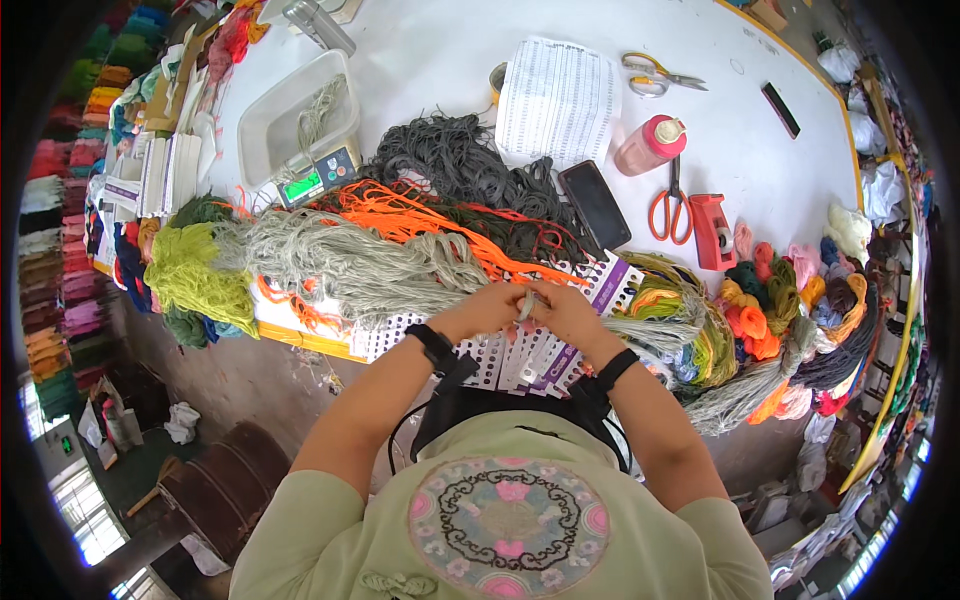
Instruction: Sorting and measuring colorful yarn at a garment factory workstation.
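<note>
At the table's near edge, my left hand (492, 310) and my right hand (562, 315) meet with their fingers closed. A small loop of pale grey thread (527, 306) shows between the fingertips; its ends are hidden. Beneath the hands lie white thread cards (490, 362) with rows of punched holes and purple bands. To the left spreads a large heap of grey thread (330, 258), with orange thread (420, 228) across its far side. Beside my right hand, more pale grey strands (655, 332) lie over a green and yellow bundle (712, 335).
Beyond lie dark grey thread (440, 155), a digital scale (320, 177), a clear plastic tub (262, 115), a black phone (595, 205), a pink-capped bottle (650, 145), orange-handled scissors (670, 215), a red tape dispenser (712, 232) and printed sheets (560, 100). Coloured skeins (755, 320) crowd the right.
</note>
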Demonstrator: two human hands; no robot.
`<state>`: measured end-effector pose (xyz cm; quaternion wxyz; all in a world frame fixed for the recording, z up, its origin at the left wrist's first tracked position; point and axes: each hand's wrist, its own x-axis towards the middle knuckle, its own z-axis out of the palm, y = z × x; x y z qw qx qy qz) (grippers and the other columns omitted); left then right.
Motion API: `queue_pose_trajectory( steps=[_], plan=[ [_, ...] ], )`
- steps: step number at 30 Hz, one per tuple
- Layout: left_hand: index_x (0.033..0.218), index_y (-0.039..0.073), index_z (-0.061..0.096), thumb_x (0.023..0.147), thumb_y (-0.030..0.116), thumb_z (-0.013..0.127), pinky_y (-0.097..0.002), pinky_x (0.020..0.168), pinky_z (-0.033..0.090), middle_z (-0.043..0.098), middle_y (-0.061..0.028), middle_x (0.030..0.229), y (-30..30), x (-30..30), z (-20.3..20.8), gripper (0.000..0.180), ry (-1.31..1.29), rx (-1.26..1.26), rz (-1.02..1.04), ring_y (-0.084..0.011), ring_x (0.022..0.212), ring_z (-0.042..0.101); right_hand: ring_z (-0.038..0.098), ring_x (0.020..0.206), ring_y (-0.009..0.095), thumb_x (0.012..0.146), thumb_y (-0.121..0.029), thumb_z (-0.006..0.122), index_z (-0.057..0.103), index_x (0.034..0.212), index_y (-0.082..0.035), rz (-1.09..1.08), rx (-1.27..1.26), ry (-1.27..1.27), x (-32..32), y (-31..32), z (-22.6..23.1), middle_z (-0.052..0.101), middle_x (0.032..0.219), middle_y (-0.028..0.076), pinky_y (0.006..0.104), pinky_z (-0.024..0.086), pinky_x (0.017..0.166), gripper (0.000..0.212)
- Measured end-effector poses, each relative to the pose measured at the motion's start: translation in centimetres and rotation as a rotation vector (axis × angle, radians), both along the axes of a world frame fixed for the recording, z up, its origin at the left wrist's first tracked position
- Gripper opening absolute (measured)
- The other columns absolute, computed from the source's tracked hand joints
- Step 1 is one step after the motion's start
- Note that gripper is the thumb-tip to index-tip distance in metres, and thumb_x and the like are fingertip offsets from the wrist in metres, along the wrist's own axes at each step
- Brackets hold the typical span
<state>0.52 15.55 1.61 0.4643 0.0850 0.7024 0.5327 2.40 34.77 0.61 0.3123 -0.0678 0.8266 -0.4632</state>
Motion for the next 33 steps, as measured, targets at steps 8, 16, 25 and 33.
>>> queue_pose_trajectory(
  steps=[8, 16, 25, 33],
  plan=[
    [0.107, 0.006, 0.056, 0.096, 0.021, 0.057, -0.0146, 0.038, 0.029, 0.068, -0.0121, 0.094, -12.8, -0.2, 4.2, 0.019, -0.504, 0.649, 0.683, -0.0037, 0.049, 0.04, 0.067, 0.071, 0.034, 0.092, -0.048, 0.053, 0.055, 0.12, -0.019, -0.009, 0.134, 0.055, 0.0, -0.4, 0.7, 0.067, 0.073, 0.011, 0.0444, 0.05, 0.062, 0.04],
    [0.124, 0.007, 0.054, 0.095, 0.011, 0.056, -0.0169, 0.044, 0.033, 0.063, -0.0016, 0.091, -16.8, -1.6, 2.9, 0.029, 0.09, 0.103, 1.69, -0.0035, 0.057, 0.043, 0.067, 0.071, 0.032, 0.089, -0.049, 0.057, 0.055, 0.116, -0.019, 0.017, 0.205, 0.121, 0.0, -0.4, 1.5, 0.068, 0.075, 0.009, 0.0442, 0.05, 0.059, 0.04],
    [0.096, 0.001, 0.065, 0.088, 0.012, 0.059, -0.0352, 0.059, 0.051, 0.065, -0.0154, 0.08, -0.4, 0.9, 1.9, 0.015, 0.331, -0.317, 0.221, -0.025, 0.065, 0.066, 0.067, 0.071, 0.032, 0.085, -0.039, 0.065, 0.057, 0.108, -0.017, -0.02, 0.224, 0.196, 0.4, -1.0, 1.3, 0.068, 0.074, 0.008, 0.044, 0.051, 0.06, 0.033],
    [0.088, 0.002, 0.065, 0.082, 0.012, 0.062, -0.0423, 0.069, 0.048, 0.062, -0.018, 0.079, -2.3, 0.2, -1.2, 0.012, 0.598, -0.348, 0.003, -0.0365, 0.077, 0.061, 0.065, 0.066, 0.033, 0.09, -0.023, 0.056, 0.055, 0.1, -0.019, -0.034, 0.238, 0.351, 0.6, -1.3, -1.2, 0.065, 0.07, 0.011, 0.0465, 0.049, 0.057, 0.011]
  ],
)
